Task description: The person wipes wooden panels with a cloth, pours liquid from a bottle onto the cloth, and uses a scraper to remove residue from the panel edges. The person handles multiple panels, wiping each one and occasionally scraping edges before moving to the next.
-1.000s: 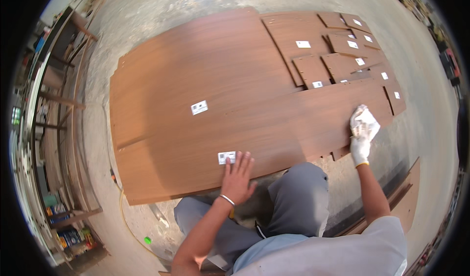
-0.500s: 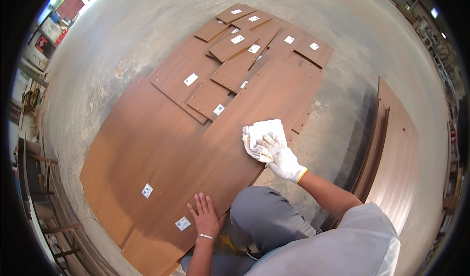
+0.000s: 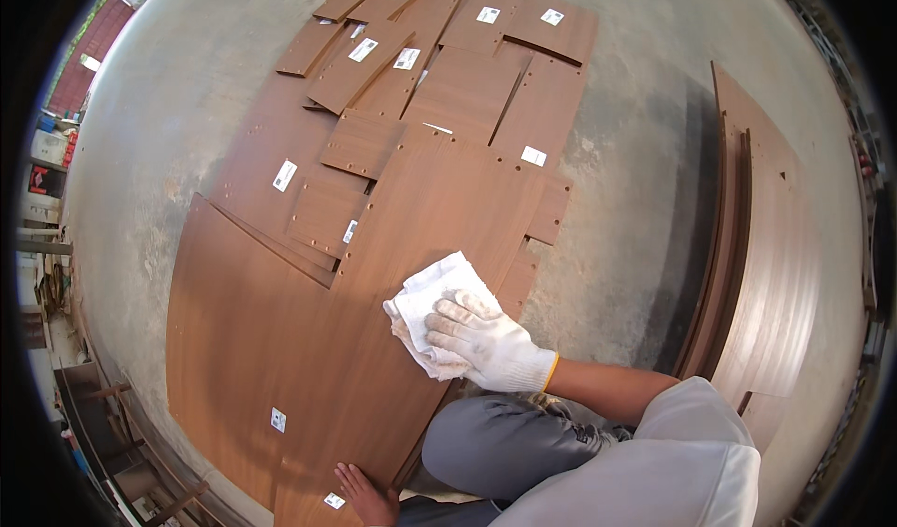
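Note:
My right hand (image 3: 481, 342), in a white knitted glove with a yellow cuff edge, presses a folded white cloth (image 3: 432, 287) onto a long brown wood-grain panel (image 3: 439, 195). Its fingers curve over the cloth, which has bunched folds along its left side. Nearer to me and to the left, my bare left hand (image 3: 366, 497) rests on the same panel with fingers stretched out. A small white label (image 3: 334, 500) is stuck beside those fingertips. Small round holes line the panel's far end and part of its left edge.
Another large brown panel (image 3: 224, 331) lies to the left. Smaller labelled boards (image 3: 462, 92) overlap in a heap beyond. At right, more long panels (image 3: 771, 247) stand above the concrete floor (image 3: 631, 191). A dark metal frame (image 3: 103, 424) is at the lower left.
The view has shifted, with the boards now higher in the picture. My gloved hand and the cloth have moved leftward from the long panel's right edge. My left hand still lies on it.

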The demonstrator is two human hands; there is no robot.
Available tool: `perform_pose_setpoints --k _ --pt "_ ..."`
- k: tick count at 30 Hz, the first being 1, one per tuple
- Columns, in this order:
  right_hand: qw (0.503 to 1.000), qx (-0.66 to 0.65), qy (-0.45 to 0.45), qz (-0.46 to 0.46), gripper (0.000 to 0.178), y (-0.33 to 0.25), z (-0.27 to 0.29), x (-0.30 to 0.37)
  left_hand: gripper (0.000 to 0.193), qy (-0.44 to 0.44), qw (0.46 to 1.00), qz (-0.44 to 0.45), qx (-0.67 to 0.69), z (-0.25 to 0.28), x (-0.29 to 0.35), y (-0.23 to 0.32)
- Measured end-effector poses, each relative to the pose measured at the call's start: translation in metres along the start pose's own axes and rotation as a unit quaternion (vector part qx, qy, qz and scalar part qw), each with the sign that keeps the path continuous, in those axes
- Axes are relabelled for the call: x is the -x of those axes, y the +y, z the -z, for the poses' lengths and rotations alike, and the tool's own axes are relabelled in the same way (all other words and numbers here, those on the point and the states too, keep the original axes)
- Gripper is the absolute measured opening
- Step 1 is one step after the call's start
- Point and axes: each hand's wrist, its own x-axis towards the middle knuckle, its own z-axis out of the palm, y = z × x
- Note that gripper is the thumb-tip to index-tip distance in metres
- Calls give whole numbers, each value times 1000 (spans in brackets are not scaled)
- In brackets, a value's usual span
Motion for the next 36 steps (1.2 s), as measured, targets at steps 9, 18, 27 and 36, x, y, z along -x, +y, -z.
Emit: perform_pose_setpoints --k 9,18,27,36 --pt "995 23 34 -90 47 36 24 -8 119 -125 960 105 -228 15 -21 51" --pt "962 170 74 -202 55 92 49 -18 89 -120 959 166 -198 23 -31 75" --pt "946 263 75 -176 56 140 45 -102 85 -12 984 173 -49 -13 -19 49" --pt "932 291 105 -190 53 147 22 -81 80 -72 970 220 -76 -11 -23 54"
